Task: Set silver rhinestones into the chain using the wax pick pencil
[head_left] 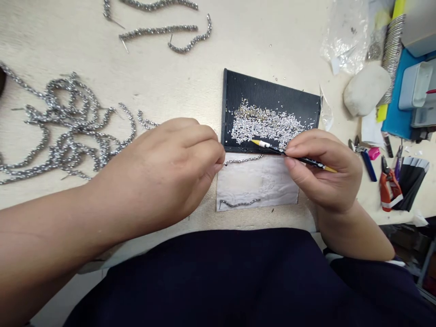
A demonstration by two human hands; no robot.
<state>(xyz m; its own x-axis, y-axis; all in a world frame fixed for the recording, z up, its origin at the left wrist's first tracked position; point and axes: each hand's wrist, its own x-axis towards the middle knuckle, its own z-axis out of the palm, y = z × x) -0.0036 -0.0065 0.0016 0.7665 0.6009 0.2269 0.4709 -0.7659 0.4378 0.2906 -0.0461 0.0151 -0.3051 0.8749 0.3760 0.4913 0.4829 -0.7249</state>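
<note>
My left hand (170,168) is closed, its fingertips pinching the end of a thin beaded strip (245,160) that lies along the top of a pale sheet (269,184). My right hand (323,170) is closed round a black pick-up pencil (293,155) with a white and yellow tip pointing left at the front edge of a black ribbed tray (272,93). Many tiny silver stones (265,123) are heaped on the tray. A second short beaded strip (240,203) rests near the sheet's lower edge.
A tangled pile of finished beaded strips (68,122) lies at the left, with more strips (163,32) at the top. At the right are a white lump (366,88), clear plastic bags (347,36), red cutters (388,186), a blue mat (398,109) and boxes.
</note>
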